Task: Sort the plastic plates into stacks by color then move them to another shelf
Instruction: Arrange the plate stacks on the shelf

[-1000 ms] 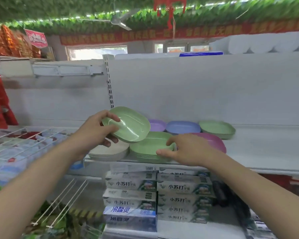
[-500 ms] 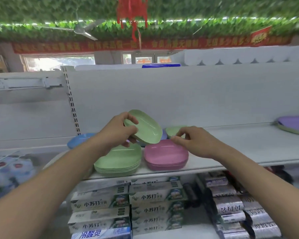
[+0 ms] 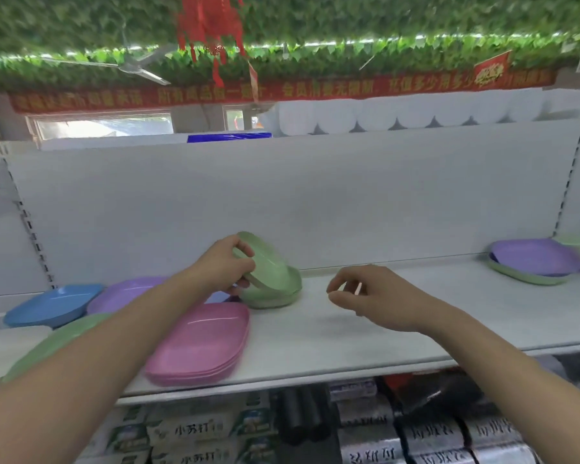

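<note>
My left hand point(image 3: 226, 264) grips a small green plate point(image 3: 265, 262), tilted on edge, right over another green plate point(image 3: 275, 294) that lies on the white shelf point(image 3: 365, 339). My right hand point(image 3: 369, 293) hovers over the bare shelf to the right, fingers loosely curled, holding nothing. A pink stack point(image 3: 201, 343) sits at the shelf's front. Behind my left arm lie a purple plate point(image 3: 128, 294), a blue plate point(image 3: 52, 304), and a green stack point(image 3: 57, 343), partly hidden. At the far right a purple plate point(image 3: 533, 256) rests on a green one point(image 3: 523, 277).
A white back panel point(image 3: 315, 202) closes the shelf behind. Below the shelf are boxed goods point(image 3: 195, 433) and dark packets point(image 3: 432, 430). A white plate stack point(image 3: 4, 346) shows at the far left edge.
The view swung right. My left hand carried the tilted green plate over to the green plate at the back. My right hand left the pink stack and moved right over bare shelf.
</note>
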Available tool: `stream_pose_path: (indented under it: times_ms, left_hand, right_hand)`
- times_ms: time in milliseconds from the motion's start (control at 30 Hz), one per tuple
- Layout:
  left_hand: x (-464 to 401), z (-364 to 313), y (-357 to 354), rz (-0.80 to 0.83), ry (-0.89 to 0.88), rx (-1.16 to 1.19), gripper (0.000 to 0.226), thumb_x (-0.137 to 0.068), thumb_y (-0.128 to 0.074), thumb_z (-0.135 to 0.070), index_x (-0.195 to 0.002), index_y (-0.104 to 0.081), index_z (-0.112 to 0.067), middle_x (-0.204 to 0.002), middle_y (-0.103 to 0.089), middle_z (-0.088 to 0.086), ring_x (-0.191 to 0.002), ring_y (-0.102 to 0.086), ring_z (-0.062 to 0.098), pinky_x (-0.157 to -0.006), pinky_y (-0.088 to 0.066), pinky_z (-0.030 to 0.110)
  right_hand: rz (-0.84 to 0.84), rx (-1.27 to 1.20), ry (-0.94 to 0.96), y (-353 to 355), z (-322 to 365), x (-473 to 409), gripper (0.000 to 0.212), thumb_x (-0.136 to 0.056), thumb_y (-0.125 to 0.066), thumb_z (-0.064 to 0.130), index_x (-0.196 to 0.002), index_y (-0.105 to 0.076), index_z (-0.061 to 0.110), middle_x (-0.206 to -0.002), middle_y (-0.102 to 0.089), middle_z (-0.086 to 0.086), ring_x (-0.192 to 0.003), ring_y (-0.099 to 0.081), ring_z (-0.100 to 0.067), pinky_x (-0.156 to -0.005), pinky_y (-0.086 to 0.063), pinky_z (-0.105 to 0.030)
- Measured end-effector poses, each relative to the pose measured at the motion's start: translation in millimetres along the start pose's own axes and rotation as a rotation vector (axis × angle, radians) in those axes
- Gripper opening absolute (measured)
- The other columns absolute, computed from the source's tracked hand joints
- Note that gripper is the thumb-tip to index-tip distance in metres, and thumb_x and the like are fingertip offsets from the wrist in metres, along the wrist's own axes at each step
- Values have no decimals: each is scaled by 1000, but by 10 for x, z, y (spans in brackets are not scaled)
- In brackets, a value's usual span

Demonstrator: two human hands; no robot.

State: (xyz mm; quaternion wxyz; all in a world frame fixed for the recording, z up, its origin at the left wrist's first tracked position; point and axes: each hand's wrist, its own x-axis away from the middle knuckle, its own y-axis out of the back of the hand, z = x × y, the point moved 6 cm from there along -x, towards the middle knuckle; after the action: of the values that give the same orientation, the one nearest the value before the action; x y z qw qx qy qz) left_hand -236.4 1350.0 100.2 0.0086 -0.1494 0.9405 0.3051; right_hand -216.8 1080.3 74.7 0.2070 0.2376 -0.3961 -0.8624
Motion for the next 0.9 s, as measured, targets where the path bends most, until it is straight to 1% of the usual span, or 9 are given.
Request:
stream_pose_path:
  times_ms: [200,267,333,400,467,533,600,800,900]
  left_hand:
    - [-329,124,-319,-37,192,-65,49,-93,-63,-9,-135,-37,-17,-87,-62,18,-66,-60,27,-57,-51,35]
    - [-361,185,-344,-45,228,-272,61,-93,-65,-19,-144,-31,-14,-101,-65,19,-76,-61,29,-66,-49,36]
    - [-336,191,-284,-85,238,-554,63,-92,-65,-30,-144,-37,-7,-124,-61,16,-95,-57,27,-80,-45,34]
    - [-341,175,-247,-111,211,-646,40,-90,-65,-32,-122,-56,-10,-119,-64,11,-104,-60,29,-83,-45,34]
    - [-344,147,-248,-101,211,-674,22,-88,-64,-33,-103,-61,-17,-113,-69,10,-108,-65,31,-87,-49,37]
    - [-345,129,-319,-50,213,-680,38,-90,-64,-34,-124,-62,-18,-129,-65,9,-117,-61,28,-99,-48,38]
    - [-310,15,-393,-55,150,-657,45,-93,-63,-32,-136,-58,-20,-132,-60,5,-118,-58,24,-101,-46,36]
    - [-100,-452,-823,-5,-197,-561,18,-91,-65,-30,-108,-68,-37,-114,-62,-5,-94,-58,14,-88,-47,30]
    - [76,-670,-1116,69,-330,-502,18,-91,-64,-32,-107,-68,-37,-114,-60,-9,-100,-57,11,-89,-45,29]
  right_hand:
    - [112,-77,113,162,-405,-150,10,-96,-64,47,-98,-70,40,-95,-65,11,-80,-66,-11,-69,-52,-19]
    - [129,-107,134,179,-495,-196,10,-96,-63,47,-97,-70,40,-95,-65,11,-81,-66,-12,-69,-53,-21]
    - [153,-133,147,165,-557,-221,9,-97,-63,45,-98,-70,40,-95,-65,11,-82,-66,-14,-71,-54,-22]
    - [176,-149,162,143,-590,-236,9,-98,-63,43,-99,-71,38,-94,-65,11,-82,-65,-15,-71,-53,-20]
    - [174,-154,172,140,-604,-264,10,-98,-64,42,-99,-71,36,-92,-65,11,-81,-65,-14,-68,-51,-16]
    - [163,-160,173,138,-605,-279,9,-98,-64,42,-98,-71,37,-92,-65,11,-81,-65,-14,-67,-51,-15]
    - [154,-158,173,126,-594,-275,9,-98,-64,43,-97,-71,38,-93,-64,11,-81,-65,-12,-67,-51,-17]
    - [74,-95,124,173,-530,-155,8,-97,-64,43,-97,-71,39,-97,-65,12,-83,-61,-8,-76,-53,-23]
    - [18,-58,70,228,-583,50,10,-96,-62,45,-98,-70,39,-100,-66,15,-88,-63,-7,-81,-54,-25]
